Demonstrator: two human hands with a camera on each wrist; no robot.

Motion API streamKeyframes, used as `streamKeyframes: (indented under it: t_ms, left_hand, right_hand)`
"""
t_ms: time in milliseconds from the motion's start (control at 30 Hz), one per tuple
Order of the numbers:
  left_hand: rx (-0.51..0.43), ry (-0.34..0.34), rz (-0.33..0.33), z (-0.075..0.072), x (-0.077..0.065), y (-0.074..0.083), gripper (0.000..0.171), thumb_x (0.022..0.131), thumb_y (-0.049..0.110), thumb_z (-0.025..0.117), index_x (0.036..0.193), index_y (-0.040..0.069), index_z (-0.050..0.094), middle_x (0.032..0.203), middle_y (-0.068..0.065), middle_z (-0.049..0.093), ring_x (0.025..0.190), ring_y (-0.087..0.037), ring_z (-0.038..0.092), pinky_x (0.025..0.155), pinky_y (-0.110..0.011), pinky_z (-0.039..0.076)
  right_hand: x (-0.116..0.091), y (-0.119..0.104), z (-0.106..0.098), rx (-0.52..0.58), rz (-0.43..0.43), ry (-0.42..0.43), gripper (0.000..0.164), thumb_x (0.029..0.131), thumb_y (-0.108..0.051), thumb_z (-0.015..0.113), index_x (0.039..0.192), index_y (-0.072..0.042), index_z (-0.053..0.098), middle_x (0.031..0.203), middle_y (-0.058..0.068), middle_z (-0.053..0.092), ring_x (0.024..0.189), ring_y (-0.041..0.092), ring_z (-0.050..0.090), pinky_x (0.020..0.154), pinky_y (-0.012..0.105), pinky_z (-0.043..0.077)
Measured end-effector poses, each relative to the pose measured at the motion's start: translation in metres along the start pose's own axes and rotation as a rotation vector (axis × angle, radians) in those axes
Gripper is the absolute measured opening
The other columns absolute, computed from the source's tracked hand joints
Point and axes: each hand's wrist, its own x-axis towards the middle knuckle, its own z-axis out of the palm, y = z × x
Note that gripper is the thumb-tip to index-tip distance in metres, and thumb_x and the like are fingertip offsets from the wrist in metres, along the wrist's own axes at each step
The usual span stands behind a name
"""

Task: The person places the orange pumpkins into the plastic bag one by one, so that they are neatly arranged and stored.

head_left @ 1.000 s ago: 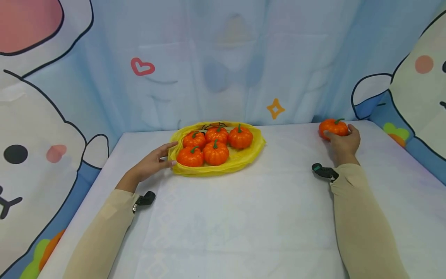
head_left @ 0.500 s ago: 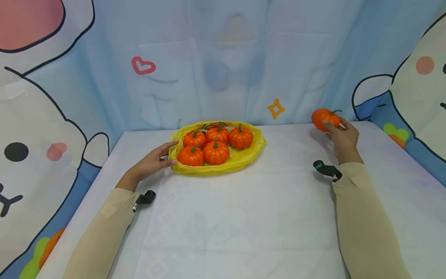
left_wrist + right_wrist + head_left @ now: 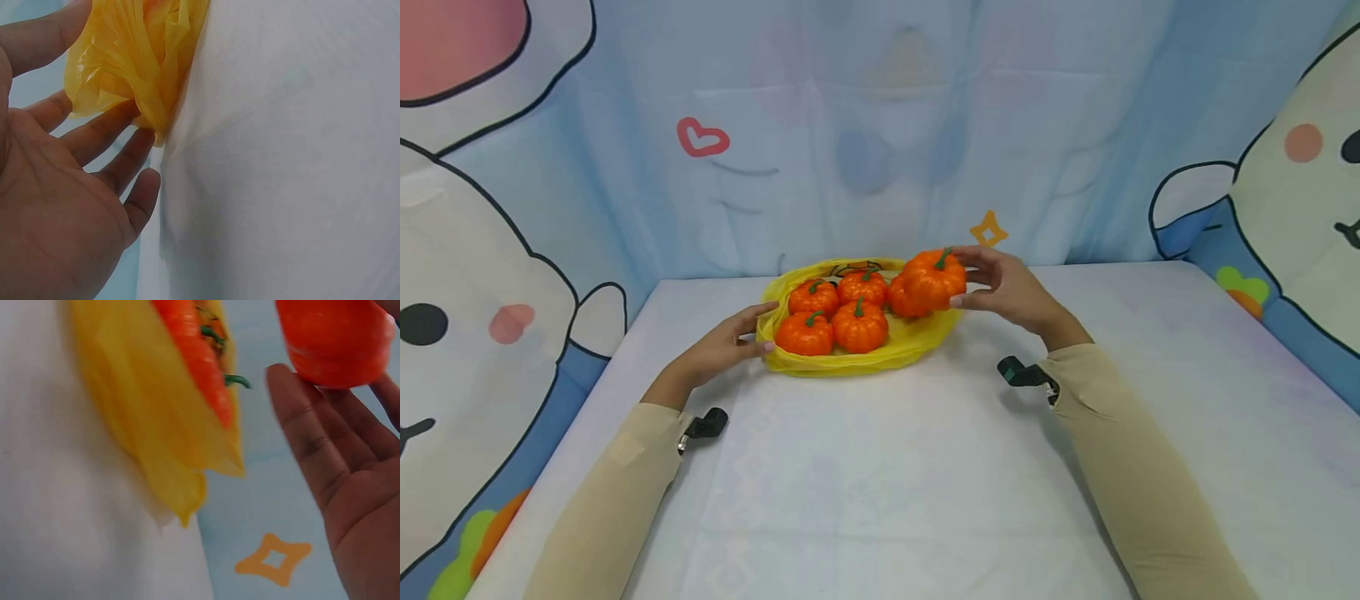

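My right hand (image 3: pixel 1015 292) holds a small orange pumpkin (image 3: pixel 934 281) with a green stem, gripped from its right side above the right part of a yellow plastic bag (image 3: pixel 917 350). The right wrist view shows the held pumpkin (image 3: pixel 337 340) at the fingertips, apart from the bag (image 3: pixel 137 406). Several like pumpkins (image 3: pixel 860 326) sit inside the bag, which lies spread with its mouth upward. The held pumpkin partly covers one of them. At the bag's left edge rests my left hand (image 3: pixel 718 350), thumb and fingers spread and relaxed, touching the plastic (image 3: pixel 131 62).
A white cloth covers the table (image 3: pixel 865 467). Behind it hangs a light blue curtain (image 3: pixel 850 167) with printed cartoon figures, close to the bag's far side. Each wrist carries a small black camera mount (image 3: pixel 1028 373).
My right hand has lifted the pumpkin from the table's far right and carried it left to above the bag. The left hand has stayed at the bag's edge.
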Motion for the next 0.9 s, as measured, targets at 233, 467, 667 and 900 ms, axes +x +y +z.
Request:
streamKeyframes:
  t_ms: [233,467,667,900]
  left_hand:
    - [0.02,-0.005,0.016,0.0,-0.002,0.0,0.074,0.097,0.03,0.063,0.158,0.021,0.023,0.164,-0.013,0.019,0.148,-0.04,0.025,0.118,-0.061,0.022]
    - [0.012,-0.013,0.017,0.0,-0.001,0.002,0.074,0.097,0.03,0.063,0.158,0.02,0.022,0.164,-0.015,0.02,0.147,-0.04,0.026,0.118,-0.062,0.023]
    - [0.008,-0.017,0.012,-0.001,-0.001,0.003,0.073,0.097,0.029,0.063,0.158,0.02,0.022,0.164,-0.015,0.018,0.148,-0.04,0.024,0.118,-0.062,0.021]
    - [0.006,-0.011,-0.004,-0.001,0.0,0.001,0.074,0.096,0.03,0.064,0.158,0.021,0.023,0.164,-0.013,0.019,0.148,-0.039,0.024,0.119,-0.061,0.021]
  right_hand:
    - [0.005,0.02,0.017,-0.134,0.041,-0.177,0.072,0.084,-0.016,0.079,0.147,-0.009,0.044,0.152,0.014,0.043,0.135,0.038,0.047,0.108,0.054,0.043]
    - [0.005,0.027,0.02,-0.161,0.026,-0.216,0.071,0.084,-0.019,0.079,0.146,-0.011,0.044,0.152,0.013,0.042,0.138,0.034,0.043,0.104,0.052,0.047]
    - [0.006,0.023,0.024,-0.251,0.011,-0.233,0.071,0.084,-0.022,0.08,0.145,-0.012,0.045,0.149,0.011,0.045,0.137,0.03,0.044,0.097,0.046,0.052]
    - [0.005,0.019,0.027,-0.311,0.042,-0.237,0.071,0.084,-0.024,0.08,0.146,-0.017,0.047,0.148,0.013,0.047,0.135,0.032,0.046,0.097,0.046,0.053]
